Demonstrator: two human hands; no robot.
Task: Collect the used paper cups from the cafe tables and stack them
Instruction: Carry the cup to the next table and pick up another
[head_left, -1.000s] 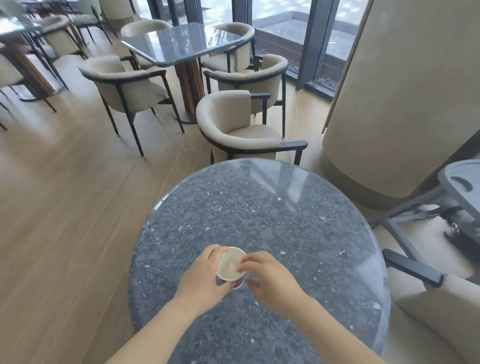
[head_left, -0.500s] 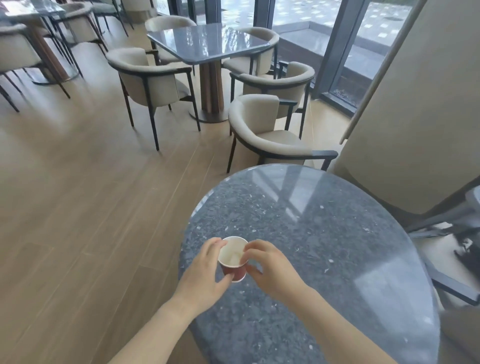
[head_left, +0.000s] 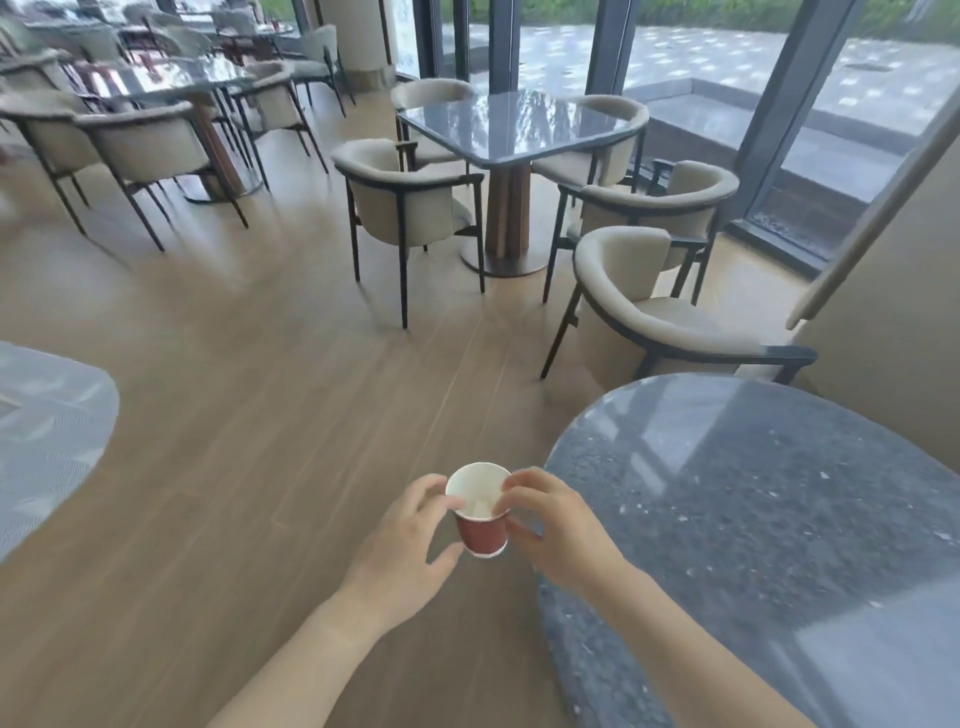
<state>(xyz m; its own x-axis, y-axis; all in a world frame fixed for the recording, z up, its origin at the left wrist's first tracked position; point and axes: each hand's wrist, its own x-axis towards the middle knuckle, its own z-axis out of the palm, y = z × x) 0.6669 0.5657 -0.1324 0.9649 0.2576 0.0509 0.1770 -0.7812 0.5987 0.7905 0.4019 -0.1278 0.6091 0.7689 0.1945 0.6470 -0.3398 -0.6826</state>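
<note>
1. both hands closed their fingers round one red paper cup (head_left: 482, 514), left hand (head_left: 410, 551) and right hand (head_left: 558, 525), off the round table (head_left: 779, 519).
2. whether it was a stack, i couldn't tell.
3. the square table (head_left: 519, 127) beyond showed no cups; farther tables were too blurred, so collecting seemed unfinished.

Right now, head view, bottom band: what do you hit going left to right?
Grey table edge → left hand → red paper cup, held by both hands over the wooden floor → right hand → dark round speckled table.
</note>
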